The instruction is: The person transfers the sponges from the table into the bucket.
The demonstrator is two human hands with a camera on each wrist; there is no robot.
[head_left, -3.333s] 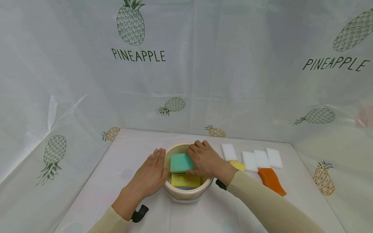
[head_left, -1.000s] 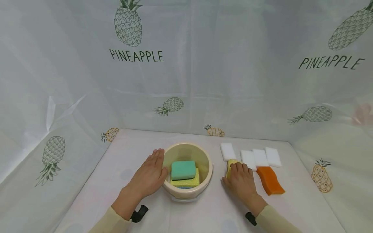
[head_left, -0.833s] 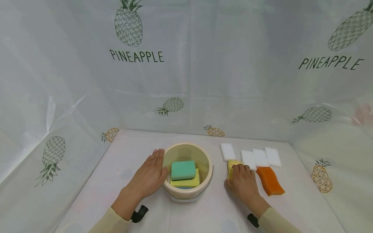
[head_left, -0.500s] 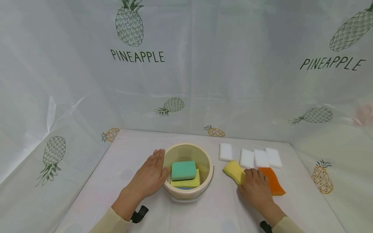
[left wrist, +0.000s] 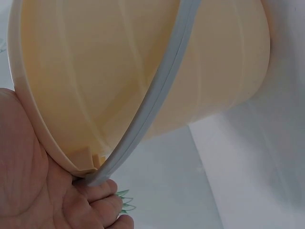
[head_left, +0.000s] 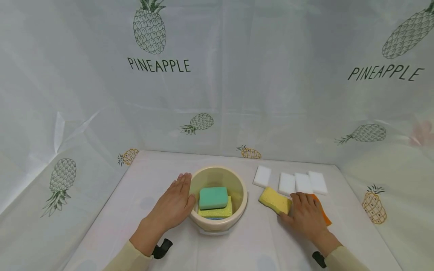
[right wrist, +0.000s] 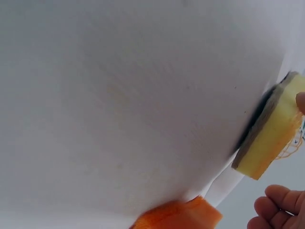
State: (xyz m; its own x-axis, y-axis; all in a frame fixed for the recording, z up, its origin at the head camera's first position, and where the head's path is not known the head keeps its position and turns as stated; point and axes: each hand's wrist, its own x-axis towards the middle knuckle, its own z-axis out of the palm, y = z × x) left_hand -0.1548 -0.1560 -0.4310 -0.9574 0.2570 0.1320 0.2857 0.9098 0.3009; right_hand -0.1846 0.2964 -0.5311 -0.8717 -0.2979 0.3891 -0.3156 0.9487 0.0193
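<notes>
My left hand (head_left: 173, 205) lies with straight fingers along the left rim of a cream bucket (head_left: 242, 195); the left wrist view shows the palm against the rim beside the grey handle (left wrist: 157, 90). Inside the bucket a green sponge (head_left: 213, 197) rests on a yellow sponge (head_left: 228, 210), with a bit of blue below. My right hand (head_left: 306, 216) is at the right end of another yellow sponge (head_left: 275, 200) lying on the table. Its thumb overlaps the dark-backed sponge in the right wrist view, while the fingers (right wrist: 281, 205) stand apart from it.
An orange wavy sponge (head_left: 323, 214) lies partly hidden behind my right hand. White sponge blocks (head_left: 287, 183) sit in a row at the back right, with one white block (head_left: 262, 176) apart to their left. A pineapple-print curtain (head_left: 223, 94) surrounds the table (head_left: 162, 165).
My right hand let go of the green sponge in the bucket, then moved right to the yellow sponge, which has swung round to lie slantwise. The left hand stayed at the rim.
</notes>
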